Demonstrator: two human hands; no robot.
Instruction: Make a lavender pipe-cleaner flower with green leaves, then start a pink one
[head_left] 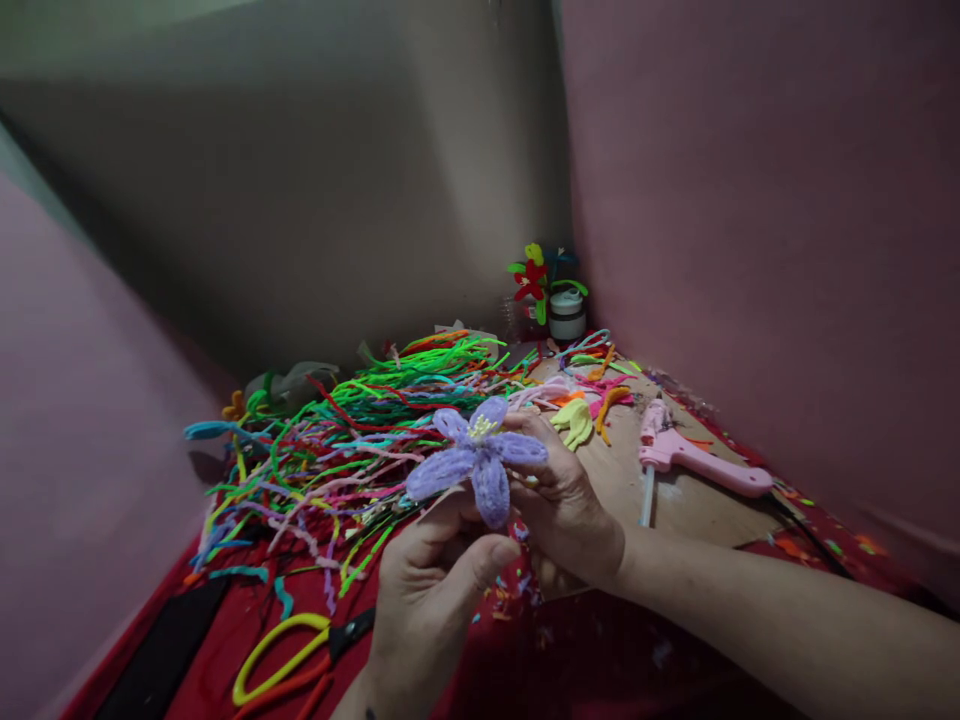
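A purple pipe-cleaner flower (pixel 477 457) with a pale yellow centre is held up between both hands, above a red-covered table (pixel 600 660). My left hand (pixel 431 590) is closed under the flower, thumb pointing up toward the lower petal. My right hand (pixel 564 500) is curled behind the flower's right side, fingers pinched at its back. The flower's stem is hidden by the hands.
A big heap of coloured pipe cleaners (pixel 352 430) lies behind the hands. A pink glue gun (pixel 694 460) rests on a wooden board to the right. Yellow-handled scissors (pixel 296 655) lie at the front left. A small jar with pipe-cleaner flowers (pixel 559 295) stands in the corner.
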